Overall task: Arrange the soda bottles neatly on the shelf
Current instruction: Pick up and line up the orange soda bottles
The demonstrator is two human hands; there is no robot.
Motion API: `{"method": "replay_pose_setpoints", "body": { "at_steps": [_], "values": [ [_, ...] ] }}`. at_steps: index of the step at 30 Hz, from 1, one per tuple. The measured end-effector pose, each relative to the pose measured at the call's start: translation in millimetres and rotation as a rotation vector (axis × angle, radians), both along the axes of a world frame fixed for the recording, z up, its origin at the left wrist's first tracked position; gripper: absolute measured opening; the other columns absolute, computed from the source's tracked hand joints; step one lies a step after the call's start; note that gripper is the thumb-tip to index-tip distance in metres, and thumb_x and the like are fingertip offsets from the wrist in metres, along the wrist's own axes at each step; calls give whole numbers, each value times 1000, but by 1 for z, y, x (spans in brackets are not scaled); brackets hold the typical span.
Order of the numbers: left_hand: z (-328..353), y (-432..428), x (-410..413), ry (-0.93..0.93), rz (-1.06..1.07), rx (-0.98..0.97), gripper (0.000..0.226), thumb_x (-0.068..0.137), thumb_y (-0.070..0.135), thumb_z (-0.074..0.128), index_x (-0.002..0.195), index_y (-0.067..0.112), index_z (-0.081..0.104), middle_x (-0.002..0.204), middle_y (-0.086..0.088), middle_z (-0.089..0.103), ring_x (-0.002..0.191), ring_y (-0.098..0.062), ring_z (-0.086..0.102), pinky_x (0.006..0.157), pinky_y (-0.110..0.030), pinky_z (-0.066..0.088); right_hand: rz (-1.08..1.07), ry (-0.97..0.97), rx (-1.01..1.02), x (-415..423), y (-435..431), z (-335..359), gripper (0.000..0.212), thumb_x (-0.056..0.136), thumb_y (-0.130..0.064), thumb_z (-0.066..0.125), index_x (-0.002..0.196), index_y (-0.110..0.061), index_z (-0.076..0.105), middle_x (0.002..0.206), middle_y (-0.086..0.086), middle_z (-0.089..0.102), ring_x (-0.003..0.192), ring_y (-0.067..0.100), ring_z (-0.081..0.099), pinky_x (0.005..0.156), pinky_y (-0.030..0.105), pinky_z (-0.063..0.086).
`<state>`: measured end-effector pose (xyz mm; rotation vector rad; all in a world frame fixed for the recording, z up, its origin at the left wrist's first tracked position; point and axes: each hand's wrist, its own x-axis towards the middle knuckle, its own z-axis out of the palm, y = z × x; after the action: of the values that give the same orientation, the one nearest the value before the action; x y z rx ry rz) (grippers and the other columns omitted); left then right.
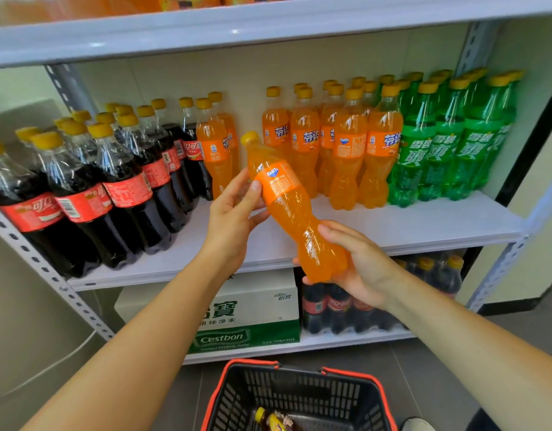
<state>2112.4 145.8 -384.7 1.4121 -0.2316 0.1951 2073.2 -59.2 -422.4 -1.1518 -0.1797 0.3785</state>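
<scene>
An orange Fanta bottle with a yellow cap is held tilted in front of the middle shelf, cap up and to the left. My left hand grips it at the label. My right hand holds its base from below. On the shelf stand dark cola bottles at the left, two orange bottles beside them, a group of orange bottles in the middle and green Sprite bottles at the right. A gap lies between the two orange groups, behind the held bottle.
A black basket with a red rim stands on the floor below, with a bottle or two inside. The lower shelf carries a water carton and a wrapped pack of cola. Perforated metal uprights frame the rack.
</scene>
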Motion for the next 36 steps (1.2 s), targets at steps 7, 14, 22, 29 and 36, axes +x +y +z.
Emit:
{"method": "replay_pose_setpoints", "body": {
  "at_steps": [7,14,22,29,36],
  "values": [
    [-12,0,3,83,9,-92,58,92,5,72,140,26,49,130,-9,65,111,-19,72,82,-28,60,-242,-333,-200,-1,3,5,73,68,-14,88,133,-28,58,132,1,58,106,28,68,73,41,61],
    [-24,-6,-4,16,-2,133,51,89,8,76,136,22,63,131,6,68,104,-19,74,89,-32,60,-205,-378,-118,-4,5,16,59,74,-20,82,130,-27,64,126,14,65,104,38,70,77,39,62],
    [-10,-12,-21,153,-74,183,38,98,32,65,134,22,67,131,-5,69,118,-28,67,96,-39,60,-156,-289,66,2,5,25,46,97,-27,55,141,-14,54,138,15,60,117,36,66,88,49,60],
    [15,-18,-36,204,-53,292,47,80,64,66,114,32,78,113,11,77,116,-24,64,95,-42,60,-103,-210,146,5,13,22,39,109,-23,38,144,-16,54,141,9,60,123,35,63,94,55,56],
    [33,-3,-39,112,-95,445,29,76,64,65,88,44,81,95,34,73,111,3,63,110,-39,46,-69,-193,144,4,18,27,41,111,-19,31,146,-6,47,147,16,53,127,40,58,100,62,50]
  ]
}}
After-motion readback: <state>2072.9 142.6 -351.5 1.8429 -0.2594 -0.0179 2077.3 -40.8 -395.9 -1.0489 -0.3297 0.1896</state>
